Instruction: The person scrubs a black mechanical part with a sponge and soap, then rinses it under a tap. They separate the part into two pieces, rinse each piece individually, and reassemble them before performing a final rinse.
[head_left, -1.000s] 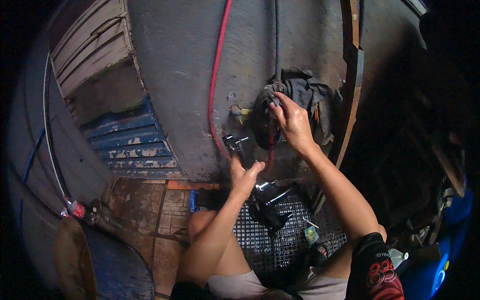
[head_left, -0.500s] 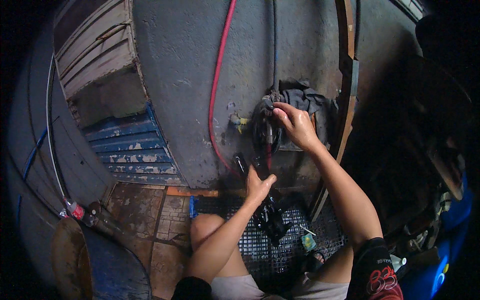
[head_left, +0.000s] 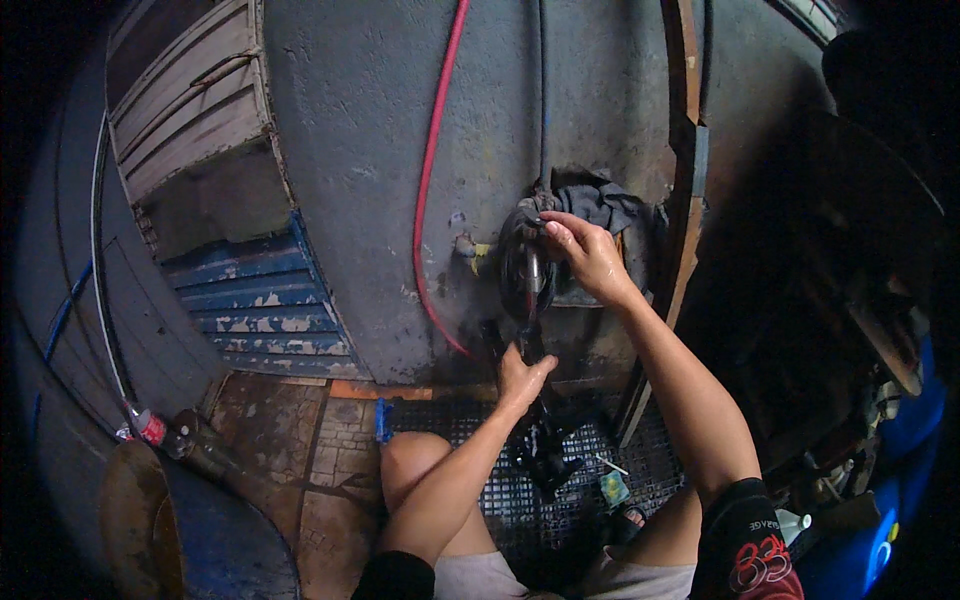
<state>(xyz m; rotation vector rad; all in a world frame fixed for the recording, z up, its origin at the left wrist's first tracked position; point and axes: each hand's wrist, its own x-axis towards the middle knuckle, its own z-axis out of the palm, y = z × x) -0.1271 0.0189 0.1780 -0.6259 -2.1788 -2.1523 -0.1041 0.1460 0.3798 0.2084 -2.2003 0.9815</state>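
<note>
My left hand (head_left: 522, 378) is wrapped round a long, black, glossy metal part (head_left: 545, 450) with tubes, standing upright between my knees. Its lower end is over a black grid mat (head_left: 500, 500). In line above that hand runs a shiny silver shaft (head_left: 532, 272), which looks like part of the same piece. My right hand (head_left: 590, 258) is higher up, thumb and fingers pinched at the shaft's dark top end. Behind the shaft hangs a coiled black hose (head_left: 512, 262), so the exact hold is hard to see.
A red hose (head_left: 430, 170) runs down the grey wall beside a tap (head_left: 466, 245). Dark cloths (head_left: 600, 205) hang behind my right hand. A wooden post (head_left: 682, 240) leans at the right. On the mat lies a green-yellow sponge (head_left: 613, 488). A bottle (head_left: 150, 427) lies at the left.
The black part has turned slightly, and its side tube sits closer to my left hand. More of the silver shaft shows. Both hands keep their hold; the view has shifted a little.
</note>
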